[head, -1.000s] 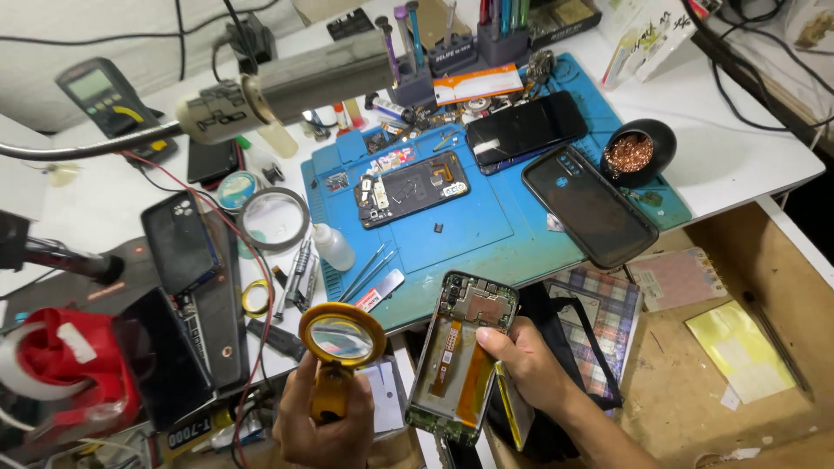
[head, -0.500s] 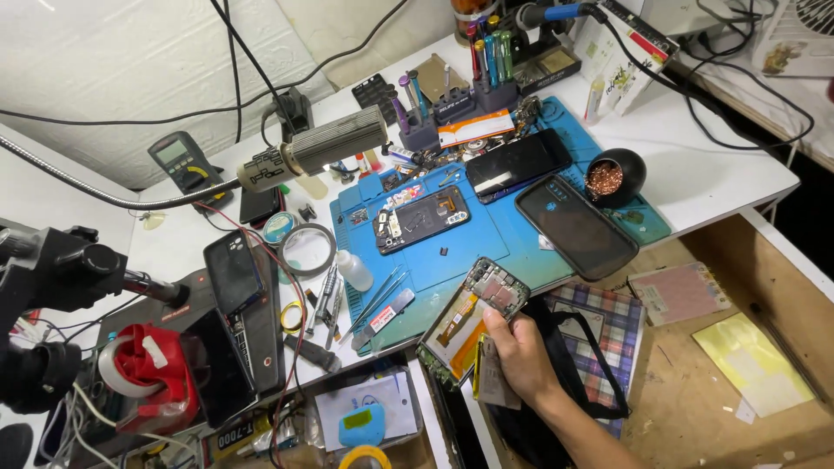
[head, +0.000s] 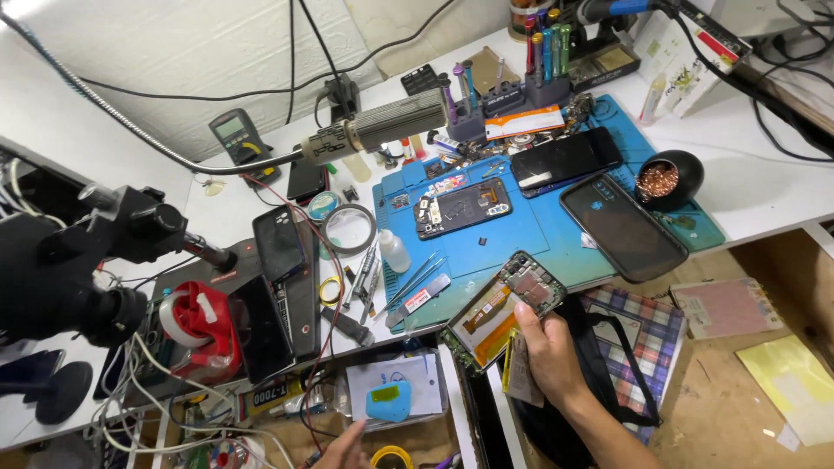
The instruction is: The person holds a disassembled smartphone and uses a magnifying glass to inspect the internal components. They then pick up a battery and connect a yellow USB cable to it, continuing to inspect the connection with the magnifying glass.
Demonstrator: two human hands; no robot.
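Head view: the right hand [head: 543, 356] grips an opened phone [head: 502, 309] from below, tilted over the blue mat [head: 539, 239] edge

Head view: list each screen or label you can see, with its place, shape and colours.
Multimeter: back left, dark body, small grey screen.
Dark phone: blue mat's right end, black glass rectangle.
Opened phone: right hand, orange-yellow inside.
White label: mat's front edge, red-marked strip.
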